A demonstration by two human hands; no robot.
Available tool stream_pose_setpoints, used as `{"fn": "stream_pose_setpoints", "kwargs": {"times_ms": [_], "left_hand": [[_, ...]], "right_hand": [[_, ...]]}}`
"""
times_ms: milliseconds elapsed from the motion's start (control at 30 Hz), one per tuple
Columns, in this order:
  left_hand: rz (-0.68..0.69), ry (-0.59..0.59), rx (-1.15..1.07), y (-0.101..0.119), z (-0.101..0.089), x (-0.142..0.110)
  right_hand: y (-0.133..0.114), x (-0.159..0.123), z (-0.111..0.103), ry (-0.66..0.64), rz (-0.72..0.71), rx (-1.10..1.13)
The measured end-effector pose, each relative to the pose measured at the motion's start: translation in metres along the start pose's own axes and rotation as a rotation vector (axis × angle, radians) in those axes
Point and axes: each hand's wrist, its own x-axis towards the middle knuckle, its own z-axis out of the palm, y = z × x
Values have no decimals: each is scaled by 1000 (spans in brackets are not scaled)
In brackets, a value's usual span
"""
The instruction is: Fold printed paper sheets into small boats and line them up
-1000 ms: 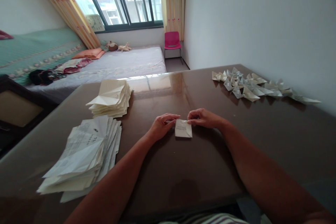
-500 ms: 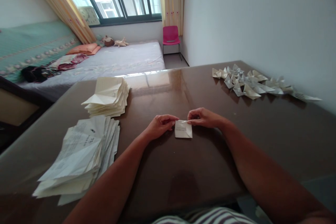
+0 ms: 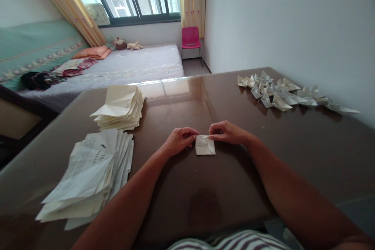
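Holds a small folded paper square low over the brown tabletop, at the centre of the clock face. Grasps its upper left corner lightly at ten o'clock with the fingertips of the left hand, thumb close to the forefinger. Pinches the upper edge near one o'clock between thumb and curled fingers of the right hand, neither released nor clenched. Seems to grip only along the far edge so as to steady the paper from both sides while leaving most of the printed, creased face uncovered. Too small to tell how many layers lie under the fingertips. Spreads both forearms wide from five and seven o'clock, apparently to bring the fingertips together without shading the square. Shows, at eight o'clock, a stack of white printed sheets beside the left forearm, and at ten o'clock a stack of cream sheets, sorted by colour, to judge by the look, and set on the left within easy reach. Groups a cluster of pointed folded papers at two o'clock, near the wall, probably set there to leave room around the hands. Takes in a bed at eleven o'clock and a pink chair at twelve, beyond the far edge.
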Motion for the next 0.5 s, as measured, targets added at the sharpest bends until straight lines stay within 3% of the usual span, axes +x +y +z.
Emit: {"fn": "stream_pose_setpoints", "kwargs": {"times_ms": [233, 500], "left_hand": [[14, 124, 160, -3, 4, 2], [-39, 207, -59, -2, 4, 5]], "right_hand": [[0, 1, 0, 18, -7, -24], [-2, 6, 1, 130, 9, 109]]}}
